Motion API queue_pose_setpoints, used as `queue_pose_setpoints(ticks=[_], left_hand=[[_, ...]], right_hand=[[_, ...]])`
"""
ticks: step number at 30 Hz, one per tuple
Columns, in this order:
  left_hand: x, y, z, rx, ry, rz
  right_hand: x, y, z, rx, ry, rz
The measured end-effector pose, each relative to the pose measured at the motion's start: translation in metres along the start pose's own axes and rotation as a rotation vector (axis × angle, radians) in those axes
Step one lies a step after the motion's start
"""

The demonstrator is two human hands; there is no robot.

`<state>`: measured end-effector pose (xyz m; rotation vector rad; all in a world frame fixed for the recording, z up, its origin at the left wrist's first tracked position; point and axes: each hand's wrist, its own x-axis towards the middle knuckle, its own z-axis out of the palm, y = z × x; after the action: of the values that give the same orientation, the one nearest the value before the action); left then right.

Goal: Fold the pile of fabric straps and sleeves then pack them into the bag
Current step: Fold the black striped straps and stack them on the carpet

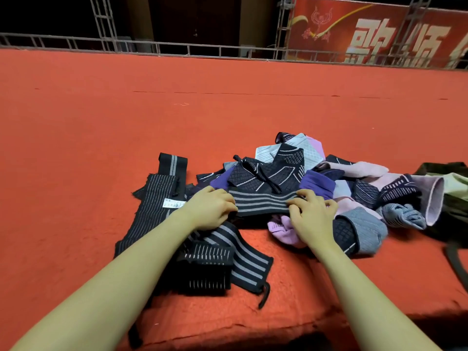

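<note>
A pile of fabric sleeves (298, 171) in black, purple, pink, white and grey lies on the red carpet. On its near edge stretches a black strap with grey stripes (263, 202). My left hand (211, 210) grips the strap's left end and my right hand (312, 214) pinches its right end. More black striped straps (152, 206) lie flat to the left, and a folded one (215, 264) lies near my left forearm. An olive green bag (453, 198) sits at the right edge, partly cut off.
The red carpet (126, 110) stretches far ahead to a metal truss railing (177, 48) and a red banner (379, 31). The carpeted platform's near edge (278, 333) drops off just below my forearms. A dark bag handle (455, 264) lies at the right.
</note>
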<state>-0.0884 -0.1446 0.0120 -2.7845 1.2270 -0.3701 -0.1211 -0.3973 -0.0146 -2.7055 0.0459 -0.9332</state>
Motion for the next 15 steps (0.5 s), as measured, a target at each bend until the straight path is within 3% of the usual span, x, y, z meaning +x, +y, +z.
queue_pose_setpoints(ticks=[5, 8, 11, 15], left_hand=[[0.008, 0.01, -0.008, -0.045, -0.046, -0.162], [0.015, 0.015, -0.004, -0.011, -0.077, -0.19], [0.016, 0.022, 0.005, -0.044, 0.064, -0.214], [0.018, 0.026, 0.015, -0.086, -0.001, -0.333]], right_hand=[[0.003, -0.014, -0.003, -0.044, -0.014, 0.197], [0.002, -0.018, -0.003, -0.135, -0.115, 0.331], [0.0, -0.018, -0.001, -0.173, -0.143, 0.353], [0.003, -0.023, 0.002, -0.108, -0.1, 0.27]])
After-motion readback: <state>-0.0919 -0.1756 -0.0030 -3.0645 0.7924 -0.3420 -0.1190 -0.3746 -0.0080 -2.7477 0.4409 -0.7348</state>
